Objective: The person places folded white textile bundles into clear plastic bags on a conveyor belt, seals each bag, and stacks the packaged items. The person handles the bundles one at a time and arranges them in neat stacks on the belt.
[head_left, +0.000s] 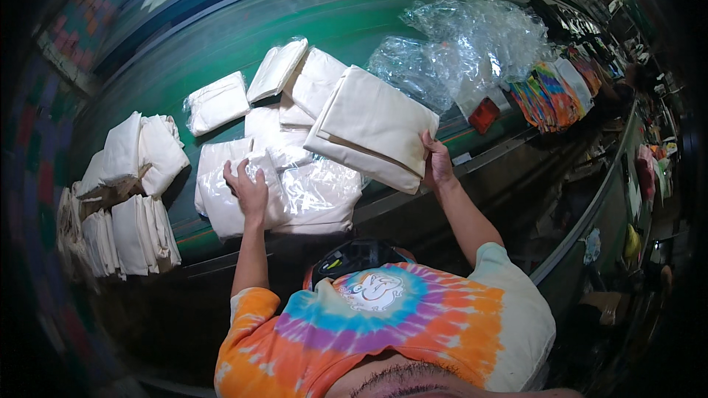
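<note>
My right hand (437, 158) grips the right edge of a folded cream cloth (376, 121), thumb on top, and holds it tilted over the pile. My left hand (248, 188) lies with fingers spread on a cream cloth packed in clear plastic (240, 210). Beside that package, another plastic-wrapped cream bundle (321, 195) sits at the near edge of the green work surface (214, 55). Behind the hands, more folded cream cloths (313, 77) overlap in a loose heap. A small wrapped package (217, 103) rests at the heap's far left.
Stacked cream cloths (140, 151) stand at the left, some in a box-like holder. Crumpled clear plastic bags (472, 40) cover the far right. Near them lie a red item (484, 114) and tie-dyed cloths (549, 96). A black pouch-like object (361, 256) is close to my body.
</note>
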